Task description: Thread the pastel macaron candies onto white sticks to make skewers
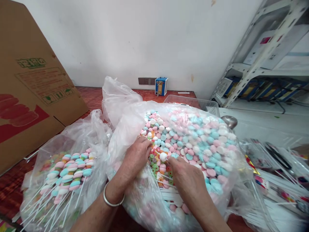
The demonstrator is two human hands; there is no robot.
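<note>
Left hand (pixel 138 153), with silver bangle (pixel 111 200) around the wrist, at the opening of a large plastic bag (pixel 127 129) full of pink, blue and white candies (pixel 212 158). Right hand (pixel 185 175) opposite, fingers curled just beside a white candy (pixel 163 157); exact grip of both hands indistinct. Between them, green ring candies (pixel 153 158) and white sticks. To the left, smaller bag (pixel 96 127) of candy skewers (pixel 70 167) on red-brown tabletop (pixel 89 95), near a printed carton (pixel 36 80). Behind, blue device (pixel 161 86) by the wall; at right, metal bowl (pixel 229 121) and white shelving (pixel 241 93).
</note>
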